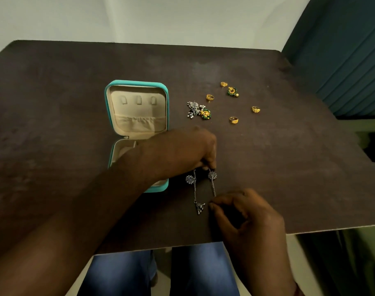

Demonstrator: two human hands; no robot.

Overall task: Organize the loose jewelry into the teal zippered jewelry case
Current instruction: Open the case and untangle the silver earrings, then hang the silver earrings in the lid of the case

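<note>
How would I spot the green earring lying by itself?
From the open teal jewelry case on the dark table, look right. The round green earring lies beside the farthest gold ring. Its twin touches the silver cluster; this one lies alone.

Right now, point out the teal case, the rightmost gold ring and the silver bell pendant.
teal case (137,83): head view, lid's top rim.
rightmost gold ring (255,109): head view, its face.
silver bell pendant (199,207): head view, bell body.

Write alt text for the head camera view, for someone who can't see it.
Two hands hold silver chain earrings on a dark table: the left hand pinches their tops, the right hand one lower end. An open teal jewelry case lies left of them; gold rings and more earrings lie scattered behind.
</note>
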